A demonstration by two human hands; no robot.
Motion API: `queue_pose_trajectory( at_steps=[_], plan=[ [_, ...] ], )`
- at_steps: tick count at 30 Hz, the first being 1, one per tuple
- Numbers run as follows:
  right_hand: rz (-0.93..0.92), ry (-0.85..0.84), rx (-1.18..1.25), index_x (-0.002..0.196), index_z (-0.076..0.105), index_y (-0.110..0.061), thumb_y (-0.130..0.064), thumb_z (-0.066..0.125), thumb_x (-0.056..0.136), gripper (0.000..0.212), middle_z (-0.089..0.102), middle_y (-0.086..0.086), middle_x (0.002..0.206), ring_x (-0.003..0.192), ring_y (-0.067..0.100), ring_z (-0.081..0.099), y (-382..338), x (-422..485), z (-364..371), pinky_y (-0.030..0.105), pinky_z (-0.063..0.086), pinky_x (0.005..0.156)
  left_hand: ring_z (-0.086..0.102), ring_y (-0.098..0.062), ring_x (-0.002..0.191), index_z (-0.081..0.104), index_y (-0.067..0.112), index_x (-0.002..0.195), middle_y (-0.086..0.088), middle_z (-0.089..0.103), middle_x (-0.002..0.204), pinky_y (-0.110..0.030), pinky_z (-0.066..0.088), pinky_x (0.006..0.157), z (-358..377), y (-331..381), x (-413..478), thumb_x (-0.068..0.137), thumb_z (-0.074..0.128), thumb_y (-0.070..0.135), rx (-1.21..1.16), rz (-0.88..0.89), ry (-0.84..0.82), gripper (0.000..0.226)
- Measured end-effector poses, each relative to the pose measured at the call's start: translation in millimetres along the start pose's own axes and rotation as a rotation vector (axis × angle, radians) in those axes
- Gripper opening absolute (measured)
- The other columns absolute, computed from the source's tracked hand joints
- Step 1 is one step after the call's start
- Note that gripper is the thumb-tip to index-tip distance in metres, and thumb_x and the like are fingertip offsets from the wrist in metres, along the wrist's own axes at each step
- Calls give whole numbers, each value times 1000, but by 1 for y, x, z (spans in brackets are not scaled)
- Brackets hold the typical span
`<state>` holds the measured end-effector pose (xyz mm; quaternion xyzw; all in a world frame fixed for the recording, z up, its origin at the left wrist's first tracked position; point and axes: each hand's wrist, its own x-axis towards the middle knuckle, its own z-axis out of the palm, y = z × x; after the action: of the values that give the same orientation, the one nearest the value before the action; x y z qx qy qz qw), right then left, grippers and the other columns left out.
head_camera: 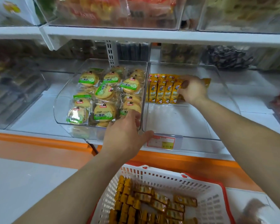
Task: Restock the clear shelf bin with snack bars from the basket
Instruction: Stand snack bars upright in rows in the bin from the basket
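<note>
In clear bin (200,137), R hand (192,90) fingers pinching snack bars (162,92); L hand (124,136) fingers curled round corner.

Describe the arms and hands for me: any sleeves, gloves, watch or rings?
The left forearm and right forearm are bare as far as the frame shows, with no sleeve in view. The left hand and right hand wear no gloves. No watch, wristband or ring shows on either.
</note>
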<state>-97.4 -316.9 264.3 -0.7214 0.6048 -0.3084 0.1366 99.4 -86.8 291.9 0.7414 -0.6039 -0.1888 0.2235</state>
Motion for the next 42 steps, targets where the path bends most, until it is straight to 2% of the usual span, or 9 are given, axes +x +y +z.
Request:
queue_pose_trajectory(
  at_steps=[9,17,21,25,29,33,36,40,42],
  plan=[
    [64,13,-88,113,51,-8,-22,79,79,46,63,6,82,83,32,64,8,-2,18,31,40,62,65,-17,102,48,29,126,10,67,113,-50,51,98,5,0,1,83,74,58,24,-13,23,57],
    [57,-93,-57,104,61,-14,-28,82,75,38,67,8,106,101,28,62,-14,-42,-33,32,47,75,63,-17,104,54,23,133,7,64,120,-43,56,91,-14,1,-6,87,74,48,-112,12,82,56],
    [-115,-169,71,85,63,-25,-22,83,77,22,67,-4,95,79,15,63,-39,-97,-84,25,41,68,63,-5,88,60,32,113,19,64,100,-22,53,71,-27,14,-27,90,74,39,-182,194,181,28],
    [-249,-424,141,79,69,-31,-21,80,80,15,71,-13,82,69,2,64,-56,-170,-125,11,43,59,65,-1,71,59,37,89,24,66,85,-19,51,57,-7,16,-63,92,69,35,-213,281,-15,11],
    [-184,-717,89,86,73,-26,-21,80,81,10,73,-7,83,65,-6,60,-29,-227,-108,9,43,60,65,-9,82,65,31,99,13,70,90,-35,57,77,39,4,-74,91,69,38,53,245,-377,11],
    [-71,-909,-99,100,76,-17,-22,76,84,17,71,-5,102,77,-5,57,30,-265,-48,13,39,64,67,-19,93,67,27,105,4,72,106,-37,58,84,86,-21,-69,94,64,40,201,136,-493,17],
    [45,-926,-97,105,74,-8,-15,74,86,20,70,3,116,109,15,63,79,-288,4,20,41,80,65,-25,102,62,28,112,-3,67,120,-39,56,91,133,-47,-75,94,61,42,337,56,-589,23],
    [219,-867,-60,83,68,-29,-21,70,88,10,63,-10,92,95,21,60,130,-314,69,25,45,67,63,-29,112,57,22,121,-9,60,131,-43,56,93,197,-82,-87,93,67,43,335,1,-700,36],
    [310,-792,-39,92,69,-25,-22,66,86,7,67,-3,94,96,24,63,147,-329,97,33,53,74,64,-27,112,55,25,120,-4,64,125,-40,55,89,220,-99,-87,90,72,48,314,-41,-686,42]
  ],
)
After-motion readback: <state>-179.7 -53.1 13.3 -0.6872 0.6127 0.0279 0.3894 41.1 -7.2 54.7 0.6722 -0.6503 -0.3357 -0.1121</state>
